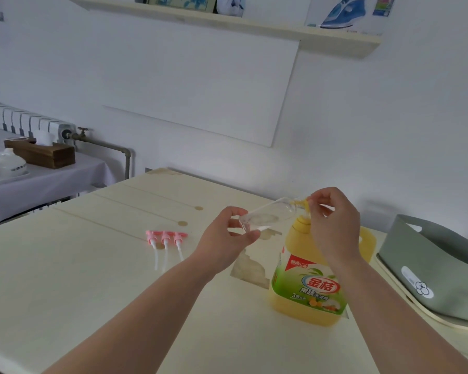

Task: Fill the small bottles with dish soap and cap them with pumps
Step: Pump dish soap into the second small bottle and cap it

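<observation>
Head view: the small clear plastic bottle [268, 215], seemingly empty, is held tilted above the cream table [92, 265]. The left hand [227, 238] grips its base. The right hand [333, 225] pinches a small yellow piece [301, 203] at its mouth, cap or funnel unclear. Best to brace the slick neck over the big yellow soap jug [308, 290]. Three pink pumps [165, 237] lie to the left.

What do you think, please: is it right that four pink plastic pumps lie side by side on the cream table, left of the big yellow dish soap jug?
Not quite: the head view shows three pink plastic pumps, not four. They do lie side by side on the cream table, left of the big yellow dish soap jug.
</observation>
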`<state>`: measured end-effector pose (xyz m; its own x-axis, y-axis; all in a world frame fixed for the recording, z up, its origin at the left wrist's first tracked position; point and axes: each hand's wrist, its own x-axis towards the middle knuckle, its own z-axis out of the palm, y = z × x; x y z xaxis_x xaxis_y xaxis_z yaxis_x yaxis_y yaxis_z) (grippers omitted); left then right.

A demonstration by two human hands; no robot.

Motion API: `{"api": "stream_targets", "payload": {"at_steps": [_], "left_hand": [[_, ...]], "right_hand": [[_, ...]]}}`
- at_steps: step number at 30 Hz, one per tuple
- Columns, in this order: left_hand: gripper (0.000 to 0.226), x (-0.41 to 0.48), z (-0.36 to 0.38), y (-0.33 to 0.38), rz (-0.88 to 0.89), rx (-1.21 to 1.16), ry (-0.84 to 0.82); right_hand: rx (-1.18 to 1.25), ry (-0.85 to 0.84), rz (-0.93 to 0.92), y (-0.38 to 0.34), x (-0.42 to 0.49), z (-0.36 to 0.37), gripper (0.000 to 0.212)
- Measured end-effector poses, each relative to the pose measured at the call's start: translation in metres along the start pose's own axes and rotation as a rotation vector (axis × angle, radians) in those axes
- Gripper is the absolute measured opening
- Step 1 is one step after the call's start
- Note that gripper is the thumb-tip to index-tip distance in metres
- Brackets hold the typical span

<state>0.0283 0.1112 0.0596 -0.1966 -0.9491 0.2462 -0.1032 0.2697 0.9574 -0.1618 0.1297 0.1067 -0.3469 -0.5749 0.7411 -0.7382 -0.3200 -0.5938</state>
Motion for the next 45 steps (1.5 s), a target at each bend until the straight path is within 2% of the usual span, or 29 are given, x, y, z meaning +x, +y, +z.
{"api": "stream_targets", "payload": {"at_steps": [7, 13, 26, 33, 37, 45], "left_hand": [[0.034, 0.003, 0.001, -0.003, -0.007, 0.027, 0.027], [0.026, 0.003, 0.004, -0.009, -0.003, -0.008, 0.014], [0.024, 0.003, 0.005, -0.005, -0.002, -0.04, 0.014], [0.009, 0.003, 0.008, -0.006, -0.068, -0.154, 0.001], [0.012, 0.004, 0.008, -0.005, -0.062, -0.109, -0.003], [0.018, 0.005, 0.011, -0.005, -0.093, -0.166, 0.027]], "right_hand": [[0.046, 0.046, 0.009, 0.001, -0.002, 0.001, 0.012], [0.014, 0.024, -0.014, 0.006, -0.007, 0.003, 0.015], [0.011, 0.045, -0.028, 0.004, -0.002, 0.003, 0.015], [0.012, 0.019, 0.005, 0.006, -0.006, 0.003, 0.013], [0.009, -0.015, 0.029, -0.003, 0.0, -0.005, 0.017], [0.001, -0.057, 0.06, -0.002, 0.004, -0.008, 0.017]]}}
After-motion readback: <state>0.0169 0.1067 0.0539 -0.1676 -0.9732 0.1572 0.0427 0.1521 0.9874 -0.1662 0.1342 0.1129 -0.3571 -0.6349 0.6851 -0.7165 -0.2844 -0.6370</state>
